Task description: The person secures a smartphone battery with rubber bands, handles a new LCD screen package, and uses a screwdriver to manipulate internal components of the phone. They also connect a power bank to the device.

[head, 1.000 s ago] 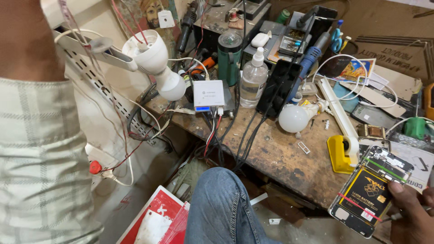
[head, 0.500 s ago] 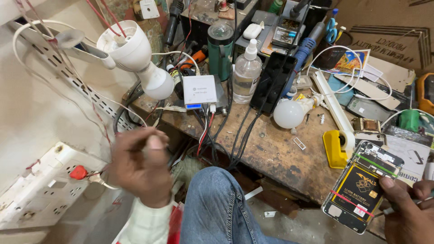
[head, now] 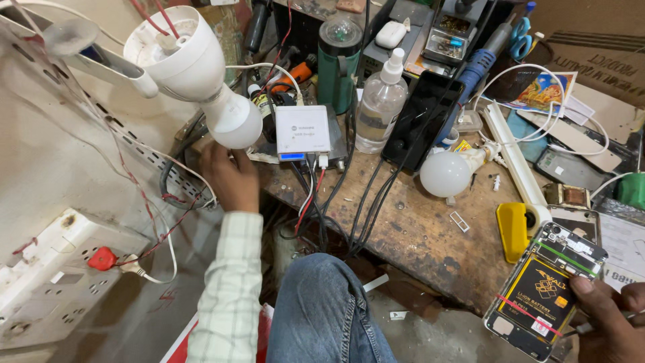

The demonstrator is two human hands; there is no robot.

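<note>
Hands at a cluttered repair desk (head: 430, 242): the left hand (head: 228, 176), which half a second ago hung in mid-air over the knee, now reaches forward to the desk's left edge, fingers curled beneath a hanging white bulb (head: 232, 122) and beside a tangle of cables; whether it grips anything cannot be told. The move suggests attention has turned to the wiring or the small white box (head: 302, 129) just right of the hand. The right hand (head: 608, 319) has stayed at lower right, clasping an opened phone (head: 545, 289) by its lower corner, held off the desk's near edge.

Inside the phone sits a black battery with a yellow emblem, crossed by a green strip above and a red strip below, with a small red-and-white sticker near the bottom. The white box carries a line of grey print and a blue strip on its front edge. A clear spray bottle (head: 380, 104) stands behind it. A colourful picture card (head: 541, 91) lies at upper right, near brown cardboard printed with dark lettering.
</note>
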